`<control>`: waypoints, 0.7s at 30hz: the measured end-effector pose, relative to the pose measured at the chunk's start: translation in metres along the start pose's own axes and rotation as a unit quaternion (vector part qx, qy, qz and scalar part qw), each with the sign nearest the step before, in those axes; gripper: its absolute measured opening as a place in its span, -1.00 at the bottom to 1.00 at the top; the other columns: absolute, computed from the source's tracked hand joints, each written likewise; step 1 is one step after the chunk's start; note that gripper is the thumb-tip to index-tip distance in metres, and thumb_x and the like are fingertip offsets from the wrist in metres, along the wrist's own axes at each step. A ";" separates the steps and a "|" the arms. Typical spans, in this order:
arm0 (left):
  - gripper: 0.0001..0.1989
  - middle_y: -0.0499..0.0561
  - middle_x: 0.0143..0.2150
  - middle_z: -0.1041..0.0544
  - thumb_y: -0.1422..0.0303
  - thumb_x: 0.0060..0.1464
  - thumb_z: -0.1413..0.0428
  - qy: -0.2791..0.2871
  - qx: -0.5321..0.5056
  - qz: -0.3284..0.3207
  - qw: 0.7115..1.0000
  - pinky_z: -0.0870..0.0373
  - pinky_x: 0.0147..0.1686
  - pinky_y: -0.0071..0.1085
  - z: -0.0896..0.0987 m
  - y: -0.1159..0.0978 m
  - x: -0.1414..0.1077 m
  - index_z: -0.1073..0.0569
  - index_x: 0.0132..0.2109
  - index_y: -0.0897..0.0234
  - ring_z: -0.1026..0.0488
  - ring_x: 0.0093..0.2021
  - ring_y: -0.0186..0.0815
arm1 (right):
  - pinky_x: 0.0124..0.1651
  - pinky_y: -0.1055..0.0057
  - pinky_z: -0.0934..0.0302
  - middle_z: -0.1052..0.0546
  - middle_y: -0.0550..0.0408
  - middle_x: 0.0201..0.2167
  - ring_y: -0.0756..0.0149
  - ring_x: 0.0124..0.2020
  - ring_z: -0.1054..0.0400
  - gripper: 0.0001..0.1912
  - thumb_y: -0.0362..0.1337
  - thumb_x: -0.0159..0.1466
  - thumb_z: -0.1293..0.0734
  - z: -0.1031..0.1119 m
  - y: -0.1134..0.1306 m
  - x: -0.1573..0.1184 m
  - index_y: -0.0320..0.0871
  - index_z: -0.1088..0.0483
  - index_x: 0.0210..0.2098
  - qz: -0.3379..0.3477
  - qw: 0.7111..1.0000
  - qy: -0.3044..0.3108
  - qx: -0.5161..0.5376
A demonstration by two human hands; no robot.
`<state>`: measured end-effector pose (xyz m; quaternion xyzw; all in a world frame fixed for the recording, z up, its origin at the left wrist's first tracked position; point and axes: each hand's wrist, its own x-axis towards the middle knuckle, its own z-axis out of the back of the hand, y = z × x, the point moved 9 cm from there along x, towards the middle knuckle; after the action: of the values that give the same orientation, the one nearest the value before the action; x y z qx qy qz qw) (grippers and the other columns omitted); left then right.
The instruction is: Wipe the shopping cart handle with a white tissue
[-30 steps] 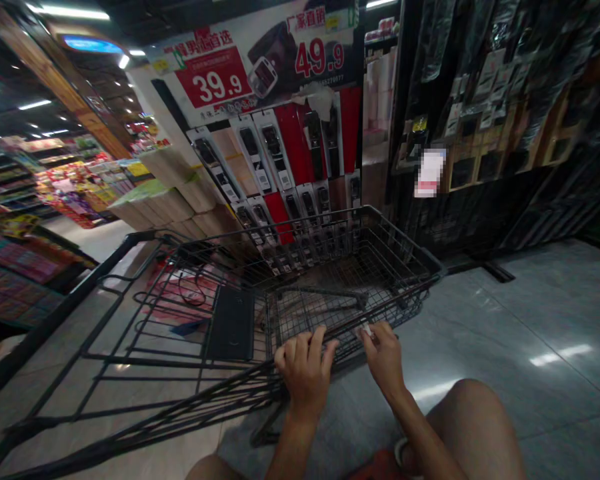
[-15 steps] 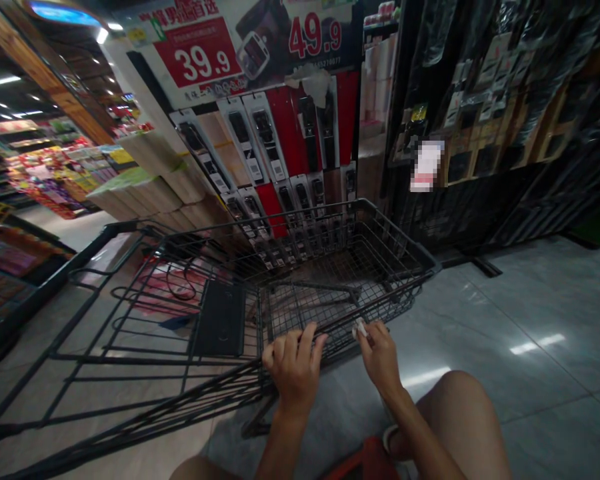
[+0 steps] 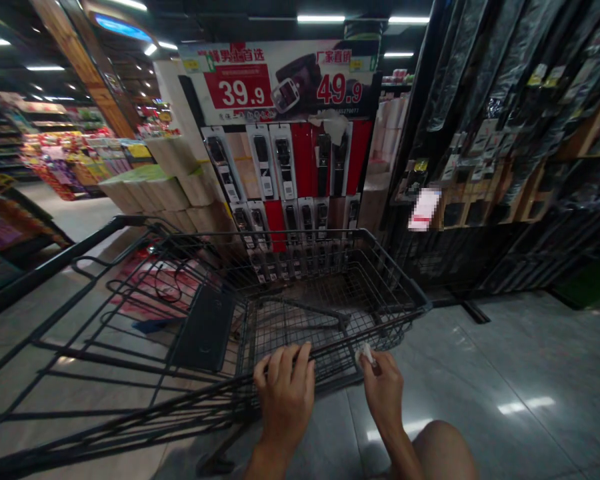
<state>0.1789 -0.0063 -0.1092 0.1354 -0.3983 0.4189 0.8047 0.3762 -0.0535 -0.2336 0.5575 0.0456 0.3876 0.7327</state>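
Right hand (image 3: pixel 386 381) grasps a white wad (image 3: pixel 366 353) beside the near side of the shopping cart (image 3: pixel 420 296), contact undetermined, that side slanting near left to far right; left hand (image 3: pixel 285 392) lies over it, left of the wad, closure not ascertainable.

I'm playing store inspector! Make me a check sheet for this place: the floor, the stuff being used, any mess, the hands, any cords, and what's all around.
Surface: grey, shiny tiled floor, with light reflections.
Things in use: black wire cart; small white crumpled wad.
Clutter: pink item seen through the wires; cannot tell if it is inside the cart.
Left hand: palm down at the cart's near side rail.
Right hand: pinching the wad beside that rail.
Cables: no sure one; a thin dark loop shows by the pink item, kind unclear.
Surroundings: packaged belts below a price sign; wooden post at back left.
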 end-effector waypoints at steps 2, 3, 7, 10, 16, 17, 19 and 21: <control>-0.73 0.00 -0.19 -0.52 0.39 0.10 -0.07 0.010 -0.015 -0.008 1.000 -0.08 0.07 -0.20 -0.007 -0.011 0.000 -0.44 -0.03 0.21 -0.35 -0.08 -0.28 | -0.33 0.36 -0.22 -0.42 0.02 -0.46 0.27 -0.43 -0.32 -0.60 0.01 0.24 -0.21 -0.009 0.000 0.005 -0.21 -0.47 -0.39 -0.012 0.999 0.026 0.015; -0.72 -0.01 -0.19 -0.51 0.38 0.10 -0.07 0.016 -0.021 -0.014 1.000 -0.07 0.08 -0.21 -0.012 -0.017 0.001 -0.42 -0.01 0.21 -0.35 -0.08 -0.29 | -0.33 0.36 -0.22 -0.41 0.02 -0.48 0.27 -0.44 -0.32 -0.59 0.01 0.23 -0.22 -0.014 0.001 0.007 -0.20 -0.46 -0.42 -0.020 0.999 0.034 0.021; -0.66 -0.03 -0.24 -0.46 0.37 0.05 -0.12 0.052 -0.015 -0.049 0.997 -0.14 0.00 -0.25 -0.031 -0.039 0.006 -0.39 0.02 0.21 -0.33 -0.17 -0.30 | -0.36 0.37 -0.22 -0.39 0.06 -0.50 0.28 -0.48 -0.31 -0.62 0.00 0.18 -0.26 -0.016 0.003 0.011 -0.21 -0.46 -0.45 -0.053 0.997 0.019 0.053; -0.64 -0.04 -0.30 -0.42 0.36 0.01 -0.15 0.066 0.014 -0.056 0.996 -0.19 -0.12 -0.27 -0.040 -0.046 0.009 -0.39 0.01 0.20 -0.30 -0.25 -0.30 | -0.36 0.40 -0.21 -0.39 0.08 -0.50 0.30 -0.47 -0.30 -0.69 -0.05 0.15 -0.29 -0.010 0.015 0.013 -0.19 -0.44 -0.45 -0.047 0.996 0.005 0.073; -0.67 -0.07 -0.34 -0.38 0.38 0.02 -0.15 0.062 0.044 -0.059 0.995 -0.18 -0.19 -0.31 -0.042 -0.047 0.008 -0.39 -0.02 0.16 -0.27 -0.30 -0.32 | -0.41 0.45 -0.18 -0.35 0.13 -0.52 0.35 -0.49 -0.24 -0.74 -0.14 0.19 -0.27 -0.002 0.037 0.018 -0.15 -0.38 -0.53 -0.027 0.997 0.015 0.077; -0.68 -0.07 -0.34 -0.38 0.38 0.03 -0.15 0.064 0.046 -0.059 0.995 -0.17 -0.20 -0.31 -0.042 -0.047 0.008 -0.39 -0.02 0.15 -0.27 -0.30 -0.32 | -0.41 0.45 -0.18 -0.35 0.13 -0.52 0.34 -0.48 -0.25 -0.74 -0.14 0.20 -0.26 -0.002 0.039 0.017 -0.15 -0.38 -0.53 -0.021 0.997 0.013 0.076; -0.68 -0.07 -0.35 -0.38 0.39 0.03 -0.15 0.067 0.046 -0.058 0.995 -0.16 -0.20 -0.32 -0.041 -0.046 0.008 -0.40 -0.03 0.14 -0.27 -0.31 -0.32 | -0.41 0.44 -0.19 -0.34 0.12 -0.52 0.34 -0.48 -0.25 -0.74 -0.14 0.21 -0.26 0.000 0.042 0.016 -0.14 -0.38 -0.53 -0.002 0.998 0.006 0.070; -0.69 -0.07 -0.35 -0.39 0.39 0.03 -0.14 0.063 0.043 -0.055 0.996 -0.15 -0.21 -0.32 -0.040 -0.045 0.008 -0.40 -0.03 0.14 -0.27 -0.32 -0.32 | -0.41 0.43 -0.20 -0.35 0.10 -0.52 0.33 -0.48 -0.25 -0.73 -0.12 0.23 -0.26 0.000 0.042 0.015 -0.14 -0.38 -0.51 0.017 0.998 -0.003 0.059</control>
<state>0.2380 -0.0072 -0.1243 0.1651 -0.3206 0.3980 0.8436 0.3643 -0.0410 -0.1924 0.6017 0.0572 0.3947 0.6920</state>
